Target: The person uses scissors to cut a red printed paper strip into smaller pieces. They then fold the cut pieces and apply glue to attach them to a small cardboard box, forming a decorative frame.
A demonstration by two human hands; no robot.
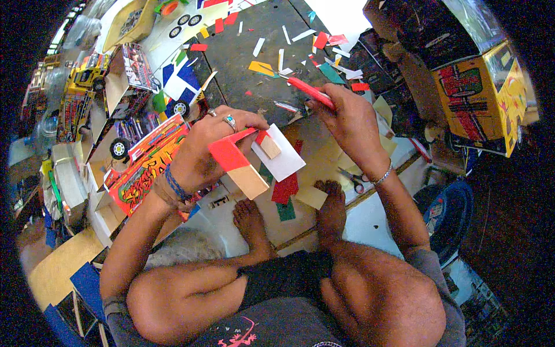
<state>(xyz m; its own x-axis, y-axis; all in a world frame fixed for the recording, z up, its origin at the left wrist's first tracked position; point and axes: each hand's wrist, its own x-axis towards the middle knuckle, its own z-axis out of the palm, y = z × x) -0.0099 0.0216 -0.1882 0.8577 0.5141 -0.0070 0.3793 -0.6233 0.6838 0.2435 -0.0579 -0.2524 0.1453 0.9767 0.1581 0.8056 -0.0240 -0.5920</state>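
My left hand, with a ring and blue wrist threads, grips a small folded cardboard piece covered partly in red paper, with a white card panel attached to it. My right hand, wearing a silver bracelet, holds a red-handled cutter pointing up and left, just above the cardboard piece. Both hands hover over a dark work board strewn with paper scraps. My bare feet rest below the hands.
Colourful cardboard model trucks and loose wheels lie at the left. A larger yellow and red model truck stands at the right. Scissors lie under my right wrist. Cardboard sheets lie at the lower left.
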